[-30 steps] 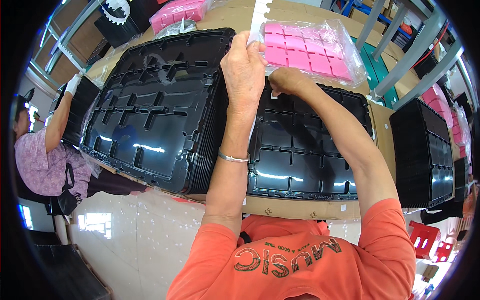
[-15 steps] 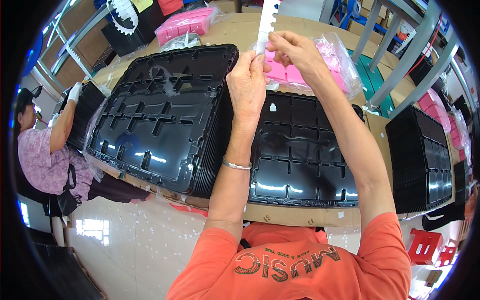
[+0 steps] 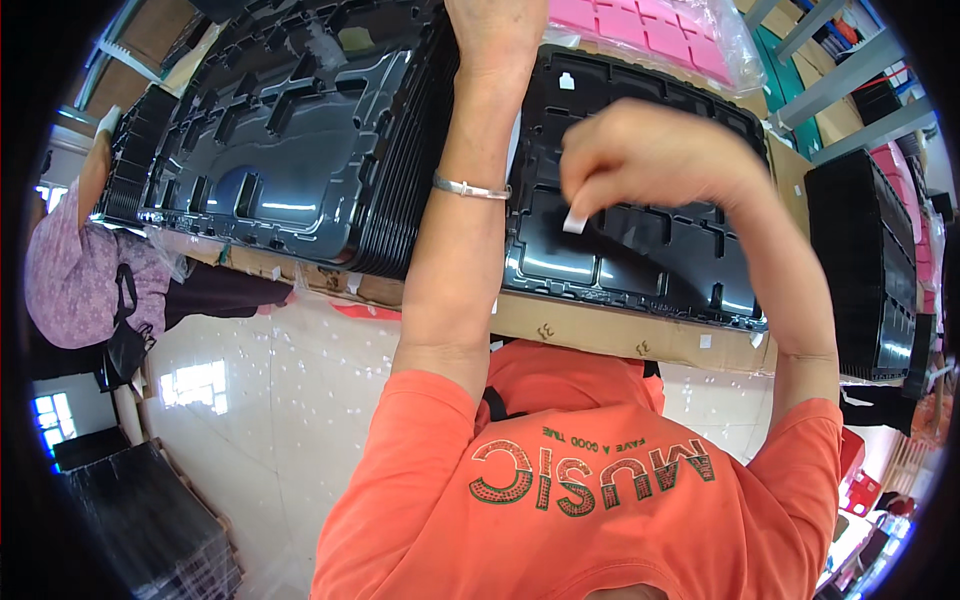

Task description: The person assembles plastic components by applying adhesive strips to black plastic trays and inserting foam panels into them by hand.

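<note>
My right hand (image 3: 650,155) hovers over the right stack of black plastic trays (image 3: 640,260) and pinches a small white label (image 3: 575,220) between its fingertips, just above the tray surface. My left hand (image 3: 495,30) reaches up over the gap between the two stacks. Its fingers are cut off by the top edge, so what it holds is hidden. A silver bracelet (image 3: 470,186) sits on that wrist. Another small white label (image 3: 567,82) is stuck near the far edge of the right tray. The left stack of black trays (image 3: 290,150) lies beside my left forearm.
Both stacks rest on a cardboard-covered table (image 3: 600,335). Pink trays in a clear bag (image 3: 660,30) lie behind. Another black stack (image 3: 870,260) stands at the right. A seated person in a purple top (image 3: 70,270) works at the left, gloved hand (image 3: 108,120) on black trays.
Both hands were raised together holding a white strip. My right hand has since dropped toward the right tray with a small label, while the left stays high.
</note>
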A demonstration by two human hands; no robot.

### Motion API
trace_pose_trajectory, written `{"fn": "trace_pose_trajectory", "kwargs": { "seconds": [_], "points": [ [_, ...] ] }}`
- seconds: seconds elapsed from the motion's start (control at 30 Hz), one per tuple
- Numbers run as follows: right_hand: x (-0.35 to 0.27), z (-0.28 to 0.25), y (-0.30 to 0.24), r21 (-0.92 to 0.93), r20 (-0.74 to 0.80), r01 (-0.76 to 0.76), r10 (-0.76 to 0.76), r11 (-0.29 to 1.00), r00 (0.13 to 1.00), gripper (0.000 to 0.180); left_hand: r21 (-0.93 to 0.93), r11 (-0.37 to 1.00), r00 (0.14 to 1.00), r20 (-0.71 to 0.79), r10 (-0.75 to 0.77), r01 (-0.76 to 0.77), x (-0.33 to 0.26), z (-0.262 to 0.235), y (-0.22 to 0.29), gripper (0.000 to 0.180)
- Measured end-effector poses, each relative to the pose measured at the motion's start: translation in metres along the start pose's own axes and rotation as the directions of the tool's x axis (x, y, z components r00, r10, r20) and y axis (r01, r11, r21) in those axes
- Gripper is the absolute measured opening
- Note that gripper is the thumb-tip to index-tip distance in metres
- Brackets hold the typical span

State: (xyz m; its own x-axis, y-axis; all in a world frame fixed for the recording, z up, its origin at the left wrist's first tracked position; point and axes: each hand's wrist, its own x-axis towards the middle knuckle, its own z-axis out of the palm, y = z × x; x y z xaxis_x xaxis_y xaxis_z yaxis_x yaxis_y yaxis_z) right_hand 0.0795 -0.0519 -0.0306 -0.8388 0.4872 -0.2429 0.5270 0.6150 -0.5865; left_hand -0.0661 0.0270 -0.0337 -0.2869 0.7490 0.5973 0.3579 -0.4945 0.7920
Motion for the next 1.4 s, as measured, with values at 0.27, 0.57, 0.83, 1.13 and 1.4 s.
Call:
{"fn": "trace_pose_trajectory", "kwargs": {
  "seconds": [0.27,0.57,0.83,1.13,1.4],
  "points": [
    [0.034,0.076,0.013,-0.446,-0.144,-0.111,0.051,0.888,0.988,0.022,-0.045,0.997,0.997,0.043,-0.061,0.063,-0.007,-0.003,0.005,0.017],
    [0.023,0.001,0.042,0.250,-0.765,-0.177,0.307,0.952,0.567,0.032,-0.232,0.957,0.973,0.193,-0.128,0.172,-0.011,-0.003,0.005,0.019],
    [0.044,-0.104,0.030,0.472,-0.855,0.257,0.366,0.844,0.368,0.038,-0.250,0.920,0.937,0.256,-0.238,0.302,-0.013,0.001,0.019,0.017],
    [-0.011,-0.115,0.032,0.429,-0.817,0.090,0.343,0.899,0.465,0.022,0.043,0.994,0.995,0.026,0.099,-0.100,-0.008,0.008,-0.005,0.014],
    [-0.147,-0.069,0.131,-0.128,-0.303,-0.632,0.577,0.764,0.759,0.006,-0.269,0.947,0.977,0.163,-0.136,0.177,-0.004,0.010,-0.004,0.014]
  ]
}}
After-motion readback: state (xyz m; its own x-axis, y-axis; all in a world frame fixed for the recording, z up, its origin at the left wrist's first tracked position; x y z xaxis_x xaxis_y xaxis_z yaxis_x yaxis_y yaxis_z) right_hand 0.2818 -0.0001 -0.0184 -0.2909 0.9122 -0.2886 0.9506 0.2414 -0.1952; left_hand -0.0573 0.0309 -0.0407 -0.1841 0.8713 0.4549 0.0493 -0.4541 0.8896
